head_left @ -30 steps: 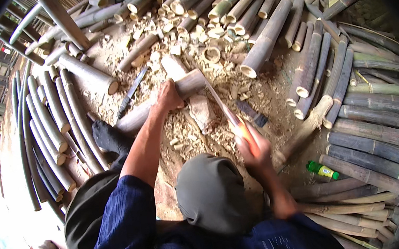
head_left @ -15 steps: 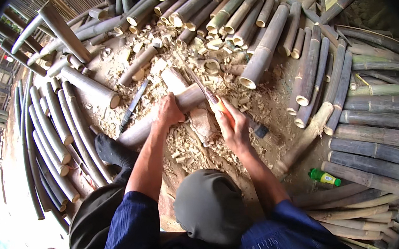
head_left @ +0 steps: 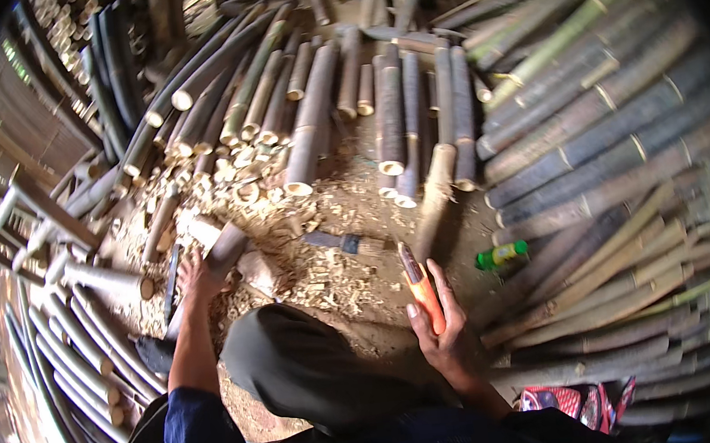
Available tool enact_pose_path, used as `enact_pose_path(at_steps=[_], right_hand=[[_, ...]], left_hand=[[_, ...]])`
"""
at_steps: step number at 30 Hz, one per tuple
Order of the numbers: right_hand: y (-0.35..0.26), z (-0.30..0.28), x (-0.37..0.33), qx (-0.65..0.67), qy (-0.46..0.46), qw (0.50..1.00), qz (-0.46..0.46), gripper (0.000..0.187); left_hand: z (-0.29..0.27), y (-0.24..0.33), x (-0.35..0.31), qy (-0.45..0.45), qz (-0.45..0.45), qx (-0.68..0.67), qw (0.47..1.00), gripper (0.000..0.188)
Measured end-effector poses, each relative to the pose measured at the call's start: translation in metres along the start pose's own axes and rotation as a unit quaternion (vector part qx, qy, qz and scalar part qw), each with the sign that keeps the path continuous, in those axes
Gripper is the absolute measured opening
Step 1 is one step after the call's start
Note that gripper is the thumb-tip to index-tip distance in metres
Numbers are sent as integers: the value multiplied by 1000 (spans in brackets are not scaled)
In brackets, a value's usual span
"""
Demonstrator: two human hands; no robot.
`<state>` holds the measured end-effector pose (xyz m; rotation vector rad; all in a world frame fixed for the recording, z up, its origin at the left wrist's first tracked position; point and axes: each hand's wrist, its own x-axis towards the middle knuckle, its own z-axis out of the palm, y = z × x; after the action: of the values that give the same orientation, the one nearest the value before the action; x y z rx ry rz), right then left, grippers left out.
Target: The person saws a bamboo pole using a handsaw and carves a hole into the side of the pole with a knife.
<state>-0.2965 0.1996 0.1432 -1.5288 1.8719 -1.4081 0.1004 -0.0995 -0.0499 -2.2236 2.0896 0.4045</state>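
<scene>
My left hand (head_left: 195, 279) is closed over a grey bamboo tube (head_left: 225, 248), which lies across a pale wooden block (head_left: 260, 275) among shavings. Just left of that hand is a long knife (head_left: 172, 278) with a dark handle. Out to the right, away from the tube, my right hand (head_left: 440, 327) grips the orange handle of a saw (head_left: 425, 294). Its blade points away from me and looks short at this angle. Between the hands, a dark-bladed tool (head_left: 335, 241) lies on the ground.
Cut bamboo tubes (head_left: 310, 127) lie fanned out at the far side. Long poles (head_left: 609, 164) are stacked on the right and more tubes (head_left: 76, 363) on the left. A green bottle (head_left: 501, 255) and a red patterned cloth (head_left: 555, 399) are at right.
The view has turned to the right. My right hand has drawn the saw off the bamboo tube and out to the right. My left hand has stayed at the tube.
</scene>
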Motion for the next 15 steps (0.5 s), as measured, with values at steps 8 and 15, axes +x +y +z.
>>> enact_pose_path(at_steps=[8,15], right_hand=[[66,-44,-92,-73,152,983,73,70],[121,5,-124,-142,77,978,133,74]], left_hand=[[-35,-168,-14,68,-110,-73,989,132],[-226,-336,-5,215,-29,-33,976,110]])
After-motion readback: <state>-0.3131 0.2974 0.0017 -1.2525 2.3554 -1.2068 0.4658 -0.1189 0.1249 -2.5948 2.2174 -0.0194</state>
